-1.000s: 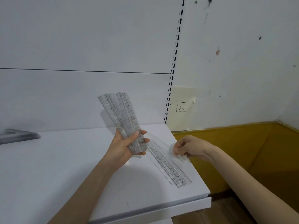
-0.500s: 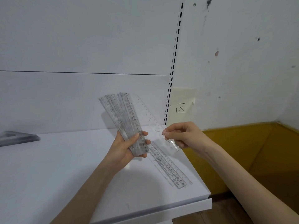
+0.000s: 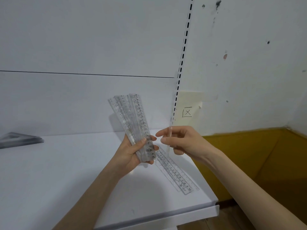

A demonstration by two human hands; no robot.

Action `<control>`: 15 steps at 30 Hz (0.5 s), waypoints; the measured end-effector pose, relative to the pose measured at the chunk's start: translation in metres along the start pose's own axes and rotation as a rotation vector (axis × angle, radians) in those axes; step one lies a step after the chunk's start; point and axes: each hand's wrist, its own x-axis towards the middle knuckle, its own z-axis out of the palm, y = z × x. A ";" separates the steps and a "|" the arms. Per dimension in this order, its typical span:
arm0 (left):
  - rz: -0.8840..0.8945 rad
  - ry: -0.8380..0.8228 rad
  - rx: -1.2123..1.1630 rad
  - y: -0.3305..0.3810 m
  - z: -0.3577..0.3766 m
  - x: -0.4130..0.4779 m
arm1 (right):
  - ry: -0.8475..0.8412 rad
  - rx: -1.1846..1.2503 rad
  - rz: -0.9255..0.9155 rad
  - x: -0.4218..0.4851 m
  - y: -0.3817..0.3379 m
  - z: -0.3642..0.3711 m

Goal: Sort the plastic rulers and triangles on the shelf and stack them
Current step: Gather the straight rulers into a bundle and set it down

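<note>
A fanned bundle of clear rulers (image 3: 132, 125) is held upright above the shelf (image 3: 66, 171), its lower end clasped in the left hand (image 3: 131, 153), whose grip is closed round the bundle with the thumb laid across the front. A single ruler (image 3: 169, 136) is pinched edge-on in the grip of the right hand (image 3: 184, 141), just beside the bundle. More loose rulers (image 3: 176, 173) are seen lying on the shelf below the hands, near its right front corner. The plastic is judged light, thin and springy, and slick face to face, so a fan may be expected to slide; hold is best taken across the flat faces near one end. The single ruler is seen only as a thin line against the wall (image 3: 83, 39), and its upper end cannot be made out. The rulers in the bundle cannot be counted. A dark stack (image 3: 18, 140) at the far left of the shelf, presumably the triangles, is blurred and cut off by the frame.
</note>
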 end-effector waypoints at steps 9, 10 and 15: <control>-0.036 -0.072 -0.036 0.002 0.003 -0.001 | -0.040 -0.030 0.011 0.002 0.004 -0.004; -0.036 -0.079 -0.034 0.002 0.003 -0.001 | -0.024 -0.027 0.017 0.003 0.006 -0.004; -0.019 -0.074 0.018 0.000 0.003 -0.001 | 0.061 0.027 0.121 0.009 0.011 0.013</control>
